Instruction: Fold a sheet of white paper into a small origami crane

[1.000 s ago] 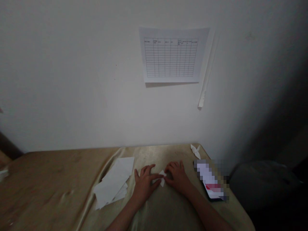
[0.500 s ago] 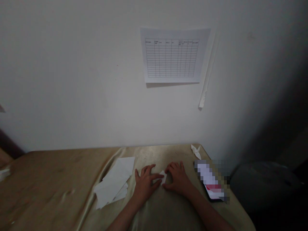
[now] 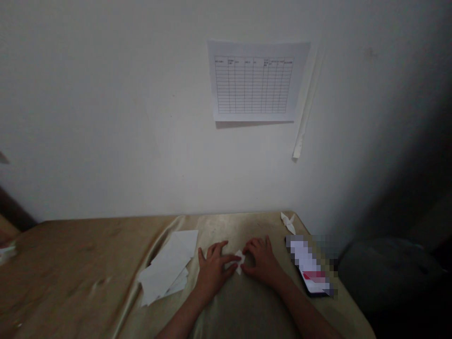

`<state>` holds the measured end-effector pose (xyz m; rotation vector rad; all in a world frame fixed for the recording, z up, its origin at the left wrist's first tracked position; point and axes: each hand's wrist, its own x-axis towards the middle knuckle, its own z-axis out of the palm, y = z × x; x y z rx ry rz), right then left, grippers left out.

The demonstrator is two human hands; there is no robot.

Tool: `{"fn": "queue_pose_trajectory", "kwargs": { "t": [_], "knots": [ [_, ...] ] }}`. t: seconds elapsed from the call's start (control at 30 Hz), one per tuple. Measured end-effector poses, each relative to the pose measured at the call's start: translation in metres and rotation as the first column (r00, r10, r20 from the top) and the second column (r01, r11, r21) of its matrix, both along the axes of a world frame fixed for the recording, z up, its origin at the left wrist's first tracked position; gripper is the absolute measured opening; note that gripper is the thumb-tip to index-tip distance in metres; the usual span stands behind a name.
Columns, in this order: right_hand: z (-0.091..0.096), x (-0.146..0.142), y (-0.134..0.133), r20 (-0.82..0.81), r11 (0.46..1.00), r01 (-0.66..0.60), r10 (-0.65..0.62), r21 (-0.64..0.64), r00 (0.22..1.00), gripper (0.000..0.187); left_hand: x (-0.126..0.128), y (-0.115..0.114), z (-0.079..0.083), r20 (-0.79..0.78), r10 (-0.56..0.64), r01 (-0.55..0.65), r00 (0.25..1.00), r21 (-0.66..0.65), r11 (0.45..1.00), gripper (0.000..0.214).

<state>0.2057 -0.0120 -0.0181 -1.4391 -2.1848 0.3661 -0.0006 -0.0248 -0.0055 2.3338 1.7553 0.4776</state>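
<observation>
A small folded piece of white paper (image 3: 239,262) lies on the tan cloth-covered table (image 3: 88,263) between both hands. My left hand (image 3: 212,267) rests palm down with its fingers stretched out, the index finger lying across the paper. My right hand (image 3: 260,260) lies beside it on the right, fingers curled a little, fingertips pressed on the paper's right edge. Most of the paper is hidden under the fingers.
A loose stack of white sheets (image 3: 169,269) lies left of my hands. A phone (image 3: 310,273) lies to the right near the table's edge. A small folded paper figure (image 3: 288,222) sits at the back right corner. A printed grid sheet (image 3: 254,81) hangs on the wall.
Both hands stay pressed on the small paper; the fingers shifted only slightly. The view drifted a little.
</observation>
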Motion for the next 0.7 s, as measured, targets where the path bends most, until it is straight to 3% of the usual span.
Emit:
{"fn": "queue_pose_trajectory", "kwargs": {
  "t": [0.3,0.7],
  "knots": [
    [0.0057,-0.0051,0.0047,0.072,0.999,0.035,-0.035,0.004,0.997,0.013,-0.0003,0.0024,-0.0006,-0.008,-0.001,0.001,1.000,-0.023,1.000,0.031],
    [0.0027,-0.0071,0.0088,0.058,0.997,0.079,-0.078,-0.017,0.995,0.015,-0.0012,0.0014,-0.0001,-0.007,-0.012,0.012,1.000,-0.018,1.000,0.031]
  ]
}}
